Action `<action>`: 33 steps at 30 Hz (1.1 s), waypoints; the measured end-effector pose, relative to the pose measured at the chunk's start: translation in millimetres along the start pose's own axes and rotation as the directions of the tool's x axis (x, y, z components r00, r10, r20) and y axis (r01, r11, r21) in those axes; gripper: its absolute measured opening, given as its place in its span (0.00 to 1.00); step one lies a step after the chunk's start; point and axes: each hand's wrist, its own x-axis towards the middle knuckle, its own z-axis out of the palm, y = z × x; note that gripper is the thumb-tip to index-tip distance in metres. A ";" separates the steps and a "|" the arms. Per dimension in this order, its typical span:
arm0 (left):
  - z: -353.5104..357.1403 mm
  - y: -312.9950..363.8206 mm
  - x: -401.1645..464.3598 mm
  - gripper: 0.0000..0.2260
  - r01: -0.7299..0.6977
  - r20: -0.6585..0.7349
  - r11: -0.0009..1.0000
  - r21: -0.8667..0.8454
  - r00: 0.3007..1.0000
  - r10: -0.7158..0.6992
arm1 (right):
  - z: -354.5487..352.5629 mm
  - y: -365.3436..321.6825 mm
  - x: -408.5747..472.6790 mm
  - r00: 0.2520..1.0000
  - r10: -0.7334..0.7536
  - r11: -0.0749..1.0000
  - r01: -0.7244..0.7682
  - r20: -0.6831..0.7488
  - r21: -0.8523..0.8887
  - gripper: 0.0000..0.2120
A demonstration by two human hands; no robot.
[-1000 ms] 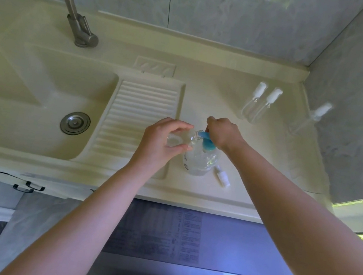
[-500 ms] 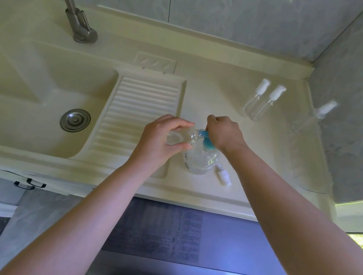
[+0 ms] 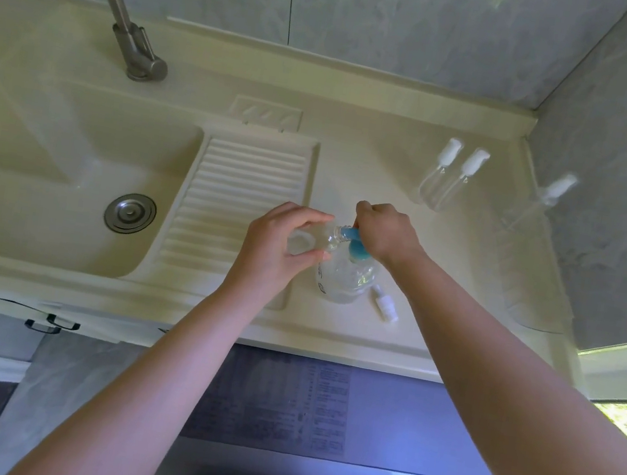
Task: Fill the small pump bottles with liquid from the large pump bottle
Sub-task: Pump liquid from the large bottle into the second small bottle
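Left hand [image 3: 274, 243] holds one small bottle [image 3: 314, 237] at the blue pump [image 3: 356, 244], which right hand [image 3: 386, 232] grips; three capped bottles [image 3: 450, 179] beyond the right hand look unfilled

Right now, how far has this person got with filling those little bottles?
Early on, it seems. One small bottle is uncapped and held in the left hand at the blue spout of the large pump bottle, which the right hand works; its white cap lies beside. How full it is, I cannot tell. Three capped small bottles at the back look empty, so those remain.
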 end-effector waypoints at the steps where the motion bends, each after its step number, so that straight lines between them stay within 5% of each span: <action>1: -0.3 0.1 0.3 0.21 -0.002 -0.001 1.000 0.000 1.000 0.002 | -1.6 -0.4 0.2 1.000 0.007 1.000 -0.007 0.006 0.006 0.19; 10: 0.0 -1.7 0.0 0.21 0.004 0.006 1.000 0.011 1.000 -0.004 | 7.3 -3.4 -1.0 0.995 -0.071 0.988 0.061 -0.074 -0.140 0.13; 17: -1.1 -1.4 1.3 0.21 -0.011 0.007 1.000 0.010 1.000 0.011 | -1.2 -2.4 9.0 0.996 0.033 0.997 -0.027 0.080 -0.073 0.12; 25: -0.1 -1.8 0.0 0.21 -0.002 0.008 1.000 0.031 1.000 0.001 | 5.1 0.5 13.3 0.999 -0.046 0.970 0.045 0.002 -0.237 0.13; 33: -0.6 -0.3 -1.8 0.21 -0.013 -0.006 0.999 0.030 1.000 0.014 | -6.3 -8.4 10.2 0.992 0.016 0.974 0.013 0.121 -0.227 0.08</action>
